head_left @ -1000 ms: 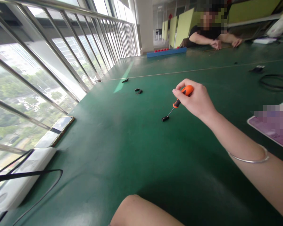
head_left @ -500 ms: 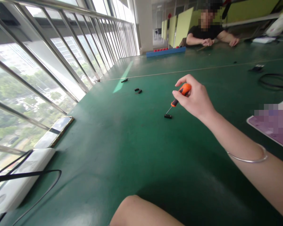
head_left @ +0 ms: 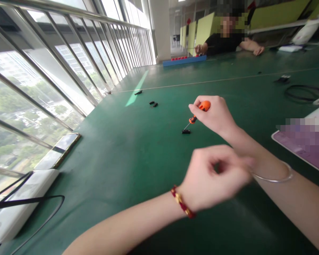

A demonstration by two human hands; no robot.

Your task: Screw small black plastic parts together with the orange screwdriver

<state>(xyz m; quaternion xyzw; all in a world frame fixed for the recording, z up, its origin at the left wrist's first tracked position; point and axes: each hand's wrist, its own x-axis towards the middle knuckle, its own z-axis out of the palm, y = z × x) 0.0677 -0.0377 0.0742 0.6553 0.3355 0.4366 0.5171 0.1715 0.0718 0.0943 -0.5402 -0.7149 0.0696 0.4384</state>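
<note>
An orange-and-black screwdriver (head_left: 204,106) is gripped by its handle in my right hand (head_left: 218,115), slanting down to the left. Its tip meets a small black part (head_left: 186,131) lying on the green table. Closer to me, my left hand (head_left: 212,177) is raised over the table, wearing a red and gold braided bracelet (head_left: 183,202). Its fingers curl into a pinch, leaving a gap in the middle. Those fingertips are blurred in front of my right forearm, near the silver bangle (head_left: 275,180); anything between them cannot be made out.
Several small black parts (head_left: 155,105) lie farther back on the table (head_left: 108,148). Leftward, a phone (head_left: 60,150) and a white power strip (head_left: 23,202) with cables line the railing. A purple mat (head_left: 305,148) is at right. Another person (head_left: 223,44) sits beyond a blue tray (head_left: 184,61).
My left hand has come up from below into view, toward my right forearm. My right hand still holds the screwdriver against the black part. The other person's hand has moved to the blue tray.
</note>
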